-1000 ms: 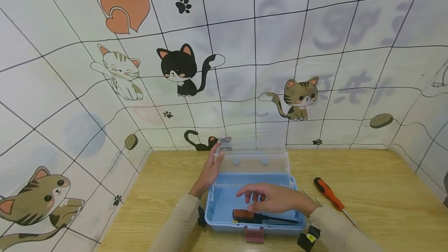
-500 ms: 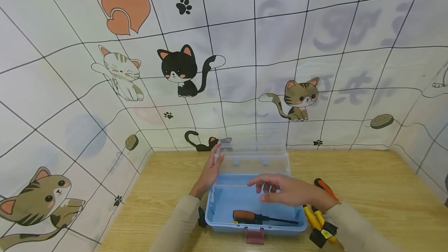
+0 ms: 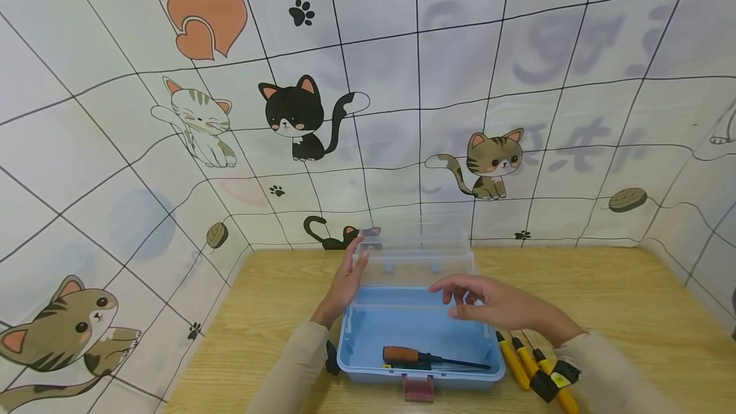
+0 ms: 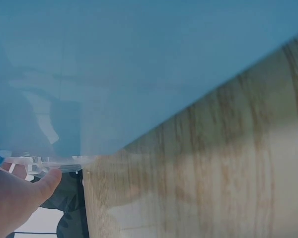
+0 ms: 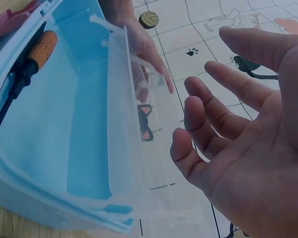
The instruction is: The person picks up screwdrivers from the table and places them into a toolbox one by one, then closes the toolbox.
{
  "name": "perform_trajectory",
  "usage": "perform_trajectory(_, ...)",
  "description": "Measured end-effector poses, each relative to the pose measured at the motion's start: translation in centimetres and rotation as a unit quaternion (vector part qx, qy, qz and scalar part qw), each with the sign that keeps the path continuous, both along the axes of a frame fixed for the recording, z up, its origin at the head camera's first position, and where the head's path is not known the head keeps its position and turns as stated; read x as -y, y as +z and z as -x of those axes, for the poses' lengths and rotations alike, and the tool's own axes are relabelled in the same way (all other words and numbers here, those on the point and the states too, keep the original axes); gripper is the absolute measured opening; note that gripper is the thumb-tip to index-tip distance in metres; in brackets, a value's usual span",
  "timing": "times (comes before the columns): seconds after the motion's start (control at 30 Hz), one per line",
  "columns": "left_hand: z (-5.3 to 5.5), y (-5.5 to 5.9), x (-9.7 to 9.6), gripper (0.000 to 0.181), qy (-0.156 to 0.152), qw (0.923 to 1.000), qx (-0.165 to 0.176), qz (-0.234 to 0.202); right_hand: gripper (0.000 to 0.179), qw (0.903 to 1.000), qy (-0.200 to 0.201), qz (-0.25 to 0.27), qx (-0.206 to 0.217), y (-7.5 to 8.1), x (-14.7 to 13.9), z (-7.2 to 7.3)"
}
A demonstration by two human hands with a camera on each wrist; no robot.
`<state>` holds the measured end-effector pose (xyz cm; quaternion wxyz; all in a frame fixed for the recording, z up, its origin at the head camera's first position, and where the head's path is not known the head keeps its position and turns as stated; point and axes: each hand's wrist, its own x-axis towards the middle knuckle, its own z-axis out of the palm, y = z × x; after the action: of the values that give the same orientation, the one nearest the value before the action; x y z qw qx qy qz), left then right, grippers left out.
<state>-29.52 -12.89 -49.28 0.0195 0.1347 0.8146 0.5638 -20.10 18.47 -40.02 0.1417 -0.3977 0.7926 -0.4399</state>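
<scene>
A light blue toolbox (image 3: 402,324) stands with its clear lid (image 3: 416,268) raised at the back. My left hand (image 3: 344,283) holds the lid's left edge between thumb and fingers; the left wrist view has the thumb (image 4: 47,186) at that edge. Inside the box, along its front wall, lies a screwdriver (image 3: 404,354) with an orange-brown handle and dark shaft. Other tools beneath it are mostly covered. My right hand (image 3: 489,302) hovers over the box's right back part, fingers loosely bent, palm (image 5: 253,173) bare in the right wrist view.
Several yellow-handled screwdrivers (image 3: 513,363) lie on the wooden table (image 3: 644,324) right of the box, partly under the right wrist. A pinkish latch (image 3: 418,388) hangs at the box's front. Behind the table rises a cat-print wall covering (image 3: 391,133).
My right hand has moved from above the screwdriver to the right and back, uncovering yellow handles beside the box and hiding the orange screwdriver on the table. The left hand stays put.
</scene>
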Motion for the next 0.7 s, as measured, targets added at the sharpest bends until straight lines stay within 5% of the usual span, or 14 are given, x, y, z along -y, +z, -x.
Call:
perform_trajectory(0.4,-0.1,0.1,-0.2,0.056,0.001,1.0000,0.001,-0.002,0.036,0.9971,-0.067,-0.021,-0.029,0.4,-3.0,-0.2)
perform_trajectory(0.7,-0.1,0.0,-0.2,0.055,0.007,1.0000,-0.002,0.001,0.036,0.9958,-0.091,-0.002,-0.013,-1.0,-6.1,0.8)
